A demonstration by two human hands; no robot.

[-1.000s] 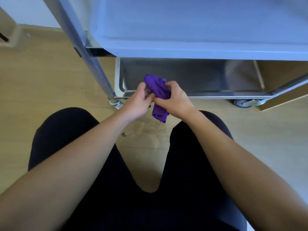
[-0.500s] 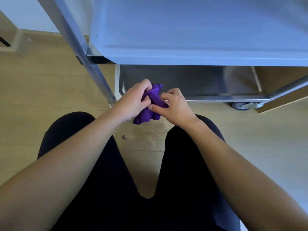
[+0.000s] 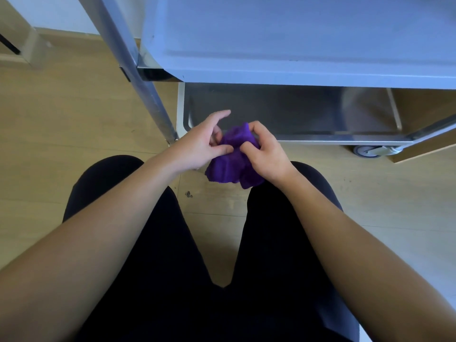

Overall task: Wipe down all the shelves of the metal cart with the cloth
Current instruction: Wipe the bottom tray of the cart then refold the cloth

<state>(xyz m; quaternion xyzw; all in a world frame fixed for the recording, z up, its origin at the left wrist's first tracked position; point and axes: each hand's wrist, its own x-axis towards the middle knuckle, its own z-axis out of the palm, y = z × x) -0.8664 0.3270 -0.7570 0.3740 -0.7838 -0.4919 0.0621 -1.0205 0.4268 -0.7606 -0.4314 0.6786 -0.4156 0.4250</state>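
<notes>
The metal cart (image 3: 296, 40) stands on the wooden floor (image 3: 61, 119), past the person's legs (image 3: 177, 267) in black. Its bottom shelf (image 3: 296, 112) sits low, under a wider one. The purple cloth (image 3: 229, 166) is bunched up in the air, just in front of the bottom shelf. The left hand (image 3: 199, 146) and the right hand (image 3: 266, 154) each have a grip pinching the cloth. A small wheel (image 3: 367, 151) shows on the right.

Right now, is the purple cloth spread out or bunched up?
Bunched up: the cloth is a crumpled wad, gripped between the left hand and the right hand.
</notes>
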